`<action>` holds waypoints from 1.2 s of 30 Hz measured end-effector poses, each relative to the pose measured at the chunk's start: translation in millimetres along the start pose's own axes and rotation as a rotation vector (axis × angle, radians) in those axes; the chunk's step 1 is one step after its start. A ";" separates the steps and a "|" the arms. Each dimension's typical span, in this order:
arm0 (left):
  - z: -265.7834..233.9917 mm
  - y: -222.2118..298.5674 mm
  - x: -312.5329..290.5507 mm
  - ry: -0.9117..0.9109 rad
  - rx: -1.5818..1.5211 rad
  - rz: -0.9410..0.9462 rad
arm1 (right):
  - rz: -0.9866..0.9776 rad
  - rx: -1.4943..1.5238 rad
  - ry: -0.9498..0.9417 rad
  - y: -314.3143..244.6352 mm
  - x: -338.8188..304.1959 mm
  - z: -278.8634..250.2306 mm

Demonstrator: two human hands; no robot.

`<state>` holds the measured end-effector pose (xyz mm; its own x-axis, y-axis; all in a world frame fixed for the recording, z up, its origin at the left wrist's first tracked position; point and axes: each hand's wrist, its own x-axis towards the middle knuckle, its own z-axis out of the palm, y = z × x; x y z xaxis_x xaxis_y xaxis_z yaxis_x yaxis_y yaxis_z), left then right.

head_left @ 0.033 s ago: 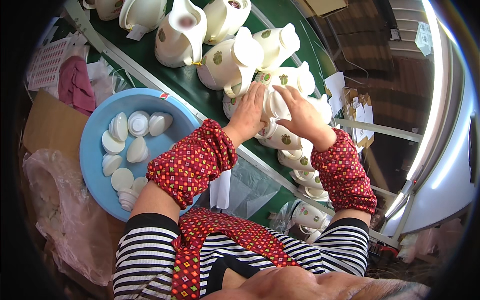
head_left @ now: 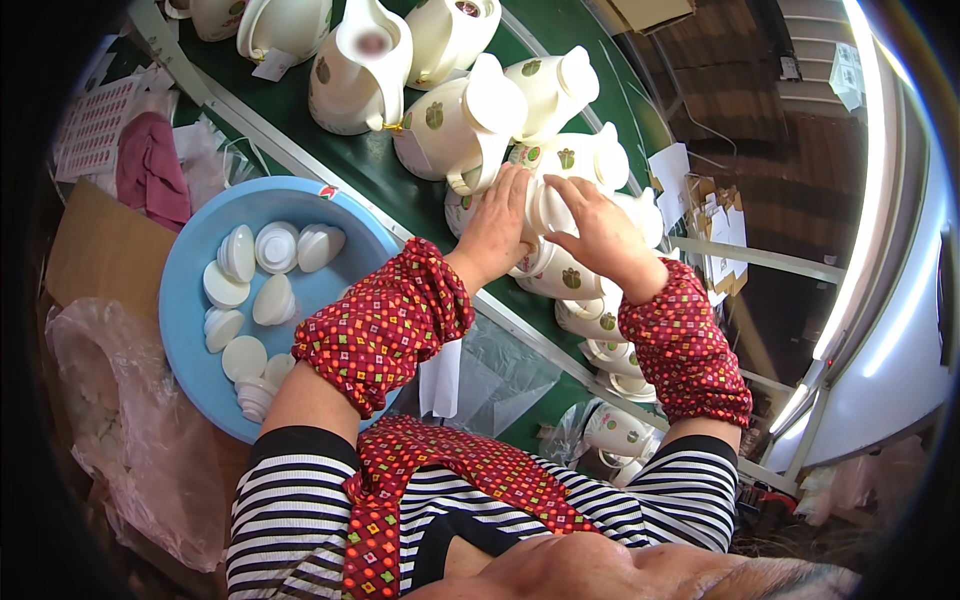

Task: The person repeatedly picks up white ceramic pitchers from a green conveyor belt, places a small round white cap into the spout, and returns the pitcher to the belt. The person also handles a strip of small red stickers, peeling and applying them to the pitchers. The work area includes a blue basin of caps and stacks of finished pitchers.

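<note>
Both my hands are at the top of a cream-coloured jug (head_left: 543,212) with a white lid, standing on the green work surface. My left hand (head_left: 497,225) lies along its left side, fingers pointing away and close together. From the right, my right hand (head_left: 600,228) curves its fingers over the lid, with the thumb apart toward the left. My palms hide much of this jug. More cream jugs with green printed motifs stand around it; one lidded jug (head_left: 462,118) is just beyond my left hand. Left of my left forearm, a blue basin (head_left: 185,290) holds several white round lids (head_left: 272,300).
A metal rail (head_left: 270,140) edges the green surface (head_left: 370,165). An uncapped jug (head_left: 362,75) stands at the far side. Clear plastic (head_left: 130,420), cardboard (head_left: 105,245) and a pink cloth (head_left: 152,172) lie at the left. A bright tube light (head_left: 845,290) runs along the right.
My right hand has shifted very slightly at the lid, its fingers a little left. The left hand, the jugs and the basin look unmoved.
</note>
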<state>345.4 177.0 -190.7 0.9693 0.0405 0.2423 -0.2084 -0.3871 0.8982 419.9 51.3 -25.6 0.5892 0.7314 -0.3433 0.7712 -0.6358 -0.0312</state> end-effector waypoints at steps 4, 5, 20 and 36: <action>0.4 -0.5 -0.3 0.007 -0.013 0.008 | 0.504 0.005 -0.314 -10.8 24.1 -7.8; 1.8 -5.3 0.1 0.030 -0.006 0.008 | 0.526 0.010 -0.318 -12.1 28.6 -10.7; 4.4 -6.3 -0.6 0.043 -0.010 0.018 | 0.289 0.164 0.002 -6.8 8.5 10.7; 2.2 -5.5 -1.8 0.028 -0.014 0.008 | 0.343 0.096 -0.009 -13.3 8.6 7.0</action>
<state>345.0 177.0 -196.8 0.9637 0.0628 0.2593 -0.2180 -0.3749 0.9011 413.0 64.3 -34.7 0.8075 0.4694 -0.3572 0.5023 -0.8647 -0.0009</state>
